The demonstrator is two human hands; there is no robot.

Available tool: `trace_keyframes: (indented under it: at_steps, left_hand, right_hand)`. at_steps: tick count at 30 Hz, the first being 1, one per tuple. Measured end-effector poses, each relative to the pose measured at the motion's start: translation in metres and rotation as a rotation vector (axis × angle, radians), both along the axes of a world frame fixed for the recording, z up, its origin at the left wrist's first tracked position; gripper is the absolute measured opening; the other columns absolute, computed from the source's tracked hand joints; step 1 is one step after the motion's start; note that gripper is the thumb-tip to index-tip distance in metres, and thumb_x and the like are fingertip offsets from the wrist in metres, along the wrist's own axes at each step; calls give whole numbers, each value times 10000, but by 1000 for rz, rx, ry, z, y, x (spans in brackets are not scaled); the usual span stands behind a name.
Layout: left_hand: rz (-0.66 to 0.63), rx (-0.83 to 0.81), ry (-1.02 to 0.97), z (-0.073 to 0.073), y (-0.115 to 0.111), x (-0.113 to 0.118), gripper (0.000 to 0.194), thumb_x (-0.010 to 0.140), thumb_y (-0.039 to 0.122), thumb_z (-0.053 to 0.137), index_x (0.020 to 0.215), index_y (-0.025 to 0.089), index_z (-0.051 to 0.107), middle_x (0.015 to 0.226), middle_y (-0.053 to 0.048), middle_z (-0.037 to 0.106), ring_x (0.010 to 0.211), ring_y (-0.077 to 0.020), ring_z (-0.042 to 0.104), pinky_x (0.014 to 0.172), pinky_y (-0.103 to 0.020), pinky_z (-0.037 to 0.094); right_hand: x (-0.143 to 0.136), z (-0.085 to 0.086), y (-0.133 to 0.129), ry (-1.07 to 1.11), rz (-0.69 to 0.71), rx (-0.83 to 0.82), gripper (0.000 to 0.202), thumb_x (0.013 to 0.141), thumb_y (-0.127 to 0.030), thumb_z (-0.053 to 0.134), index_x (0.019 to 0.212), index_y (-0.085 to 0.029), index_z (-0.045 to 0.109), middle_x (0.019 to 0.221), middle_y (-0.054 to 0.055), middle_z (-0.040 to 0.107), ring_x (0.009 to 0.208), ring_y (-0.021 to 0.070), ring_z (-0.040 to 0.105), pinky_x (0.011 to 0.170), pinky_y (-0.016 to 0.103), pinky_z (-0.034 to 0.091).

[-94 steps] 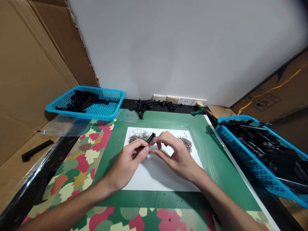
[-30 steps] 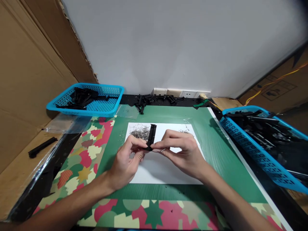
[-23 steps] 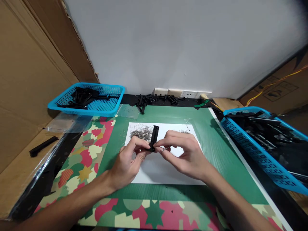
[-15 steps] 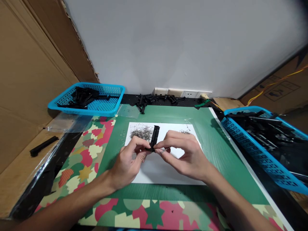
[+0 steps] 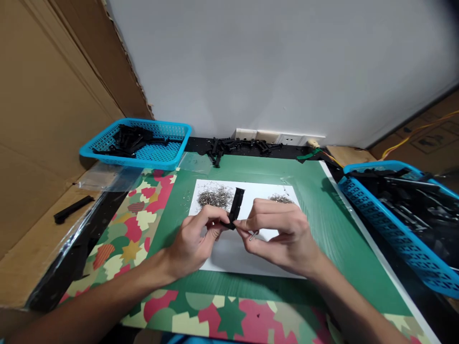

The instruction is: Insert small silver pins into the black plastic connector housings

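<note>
My left hand (image 5: 195,241) pinches the lower end of a long, narrow black plastic part (image 5: 237,203), which stands up at a slight tilt above a white sheet of paper (image 5: 233,263). The fingertips of my right hand (image 5: 281,234) meet at the same lower end, closed around a thin silvery metal rod (image 5: 254,235). Its tip is hidden by the fingers. Behind my left hand lies a heap of small metal wire pieces (image 5: 215,197) on the paper. A smaller heap of wire bits (image 5: 280,198) shows behind my right hand.
A blue basket (image 5: 158,160) of black parts stands at the back left, another blue basket (image 5: 380,210) of dark parts at the right. Loose black parts (image 5: 218,150) lie along the wall by the sockets (image 5: 290,139). One black piece (image 5: 73,209) rests on cardboard at left.
The view has shifted slightly. The black part leans a little more to the right, and the metal rod in my right hand now points more steeply downward. Both hands keep their grip.
</note>
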State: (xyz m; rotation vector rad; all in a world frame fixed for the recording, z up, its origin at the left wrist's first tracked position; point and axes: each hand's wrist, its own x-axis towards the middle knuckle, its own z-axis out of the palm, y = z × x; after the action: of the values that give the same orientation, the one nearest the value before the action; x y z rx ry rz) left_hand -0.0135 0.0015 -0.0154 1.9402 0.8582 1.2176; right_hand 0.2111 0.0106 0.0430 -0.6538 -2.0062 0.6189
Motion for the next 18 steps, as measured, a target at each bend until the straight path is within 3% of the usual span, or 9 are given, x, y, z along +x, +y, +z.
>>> trace_keyframes:
  at_steps: [5, 9, 15, 18]
  left_hand:
    - [-11, -3, -36, -1, -1, 1, 290, 1005, 7, 566, 1168, 247, 579, 1050, -5, 688, 778, -81, 673, 695, -191, 564]
    - [-50, -19, -131, -5, 1, 3, 236, 1007, 9, 560, 1099, 226, 573, 1011, -7, 671, 667, -63, 627, 606, -186, 555]
    - [-31, -123, -211, -3, 6, 6, 143, 1013, 58, 605, 987, 197, 593, 963, -1, 653, 581, -36, 602, 559, -177, 541]
    - [-78, -281, -267, 2, 7, 6, 109, 1020, 124, 645, 959, 186, 580, 960, -4, 651, 557, -27, 598, 540, -175, 519]
  right_hand:
    - [-2, -6, 1, 73, 18, -23, 188, 836, -11, 693, 828, -196, 724, 634, -35, 621, 595, 119, 489, 577, 278, 409]
    - [1, -9, 3, -7, 16, 75, 165, 911, -78, 689, 780, -177, 697, 644, -13, 583, 605, 125, 474, 569, 287, 389]
    - [11, -8, 5, -193, -30, 181, 117, 966, -71, 672, 998, -137, 763, 776, 37, 652, 692, 138, 585, 607, 275, 433]
    - [15, -5, 4, -247, -73, 182, 180, 971, -85, 680, 1127, -135, 755, 852, 58, 675, 730, 150, 611, 638, 280, 462]
